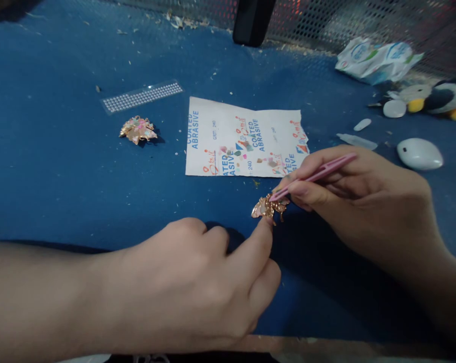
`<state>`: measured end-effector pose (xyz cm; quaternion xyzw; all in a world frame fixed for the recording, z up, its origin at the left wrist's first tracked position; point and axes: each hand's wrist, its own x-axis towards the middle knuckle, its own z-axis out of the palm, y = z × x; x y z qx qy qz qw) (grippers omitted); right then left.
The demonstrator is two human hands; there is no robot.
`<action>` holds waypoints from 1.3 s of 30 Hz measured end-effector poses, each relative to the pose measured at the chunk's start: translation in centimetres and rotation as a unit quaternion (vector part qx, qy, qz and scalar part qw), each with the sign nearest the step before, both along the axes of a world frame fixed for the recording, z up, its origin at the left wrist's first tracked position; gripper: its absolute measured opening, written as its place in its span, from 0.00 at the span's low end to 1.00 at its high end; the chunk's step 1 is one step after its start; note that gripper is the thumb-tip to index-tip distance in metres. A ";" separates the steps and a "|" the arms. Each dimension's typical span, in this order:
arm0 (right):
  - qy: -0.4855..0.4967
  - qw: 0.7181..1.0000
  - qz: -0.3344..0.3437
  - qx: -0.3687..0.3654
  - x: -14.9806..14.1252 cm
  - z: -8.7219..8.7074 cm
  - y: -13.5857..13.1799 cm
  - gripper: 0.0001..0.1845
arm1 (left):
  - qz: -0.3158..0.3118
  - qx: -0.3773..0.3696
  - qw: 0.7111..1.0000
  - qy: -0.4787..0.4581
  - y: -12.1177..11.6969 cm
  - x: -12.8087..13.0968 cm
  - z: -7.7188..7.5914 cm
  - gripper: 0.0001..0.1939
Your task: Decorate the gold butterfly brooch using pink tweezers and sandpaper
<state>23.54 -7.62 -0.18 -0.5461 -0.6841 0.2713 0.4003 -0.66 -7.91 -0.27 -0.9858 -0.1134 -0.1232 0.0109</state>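
Observation:
A small gold butterfly-shaped ornament (264,206) with pale, shiny wings is at the front middle of the blue surface. My left hand (212,277) has its fingers curled, with a fingertip against the near edge of the ornament; its thumb is hidden. Pink tweezers (318,170) are pinched in my right hand (371,206), their tip touching the top of the ornament. Just behind lies a white sheet of abrasive paper (276,126), printed side up, with several small coloured flakes (246,146) on it. A second gold ornament (138,130) sits to the left.
A strip of small round gems (142,97) lies at the back left. On the right are a white rounded case (419,154), a small clear tube (358,141), a plush toy (435,98) and a crumpled packet (379,59). A black object (253,22) stands by the perforated metal panel (307,22).

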 end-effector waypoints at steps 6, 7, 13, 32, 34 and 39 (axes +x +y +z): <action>0.030 0.999 0.000 -0.016 0.2 -0.4 0.2 0.05 | -0.007 0.007 1.000 0.002 0.1 0.1 0.0 0.10; 0.037 0.999 0.000 -0.019 0.2 -0.4 0.2 0.05 | -0.008 0.012 1.000 -0.001 0.2 0.1 0.0 0.10; 0.072 0.996 -0.010 -0.058 0.3 -0.6 0.3 0.05 | -0.004 0.015 1.000 -0.005 0.3 0.4 0.0 0.11; 0.158 0.978 -0.087 -0.108 0.8 -0.3 0.6 0.09 | -0.022 0.028 0.999 -0.010 0.4 0.5 0.4 0.10; 0.140 0.982 -0.084 -0.099 0.8 -0.2 0.6 0.08 | -0.019 0.032 0.999 -0.009 0.4 0.4 0.3 0.09; 0.107 0.987 -0.081 -0.086 0.8 -0.1 0.4 0.07 | -0.032 0.041 0.999 -0.015 0.4 0.4 0.2 0.09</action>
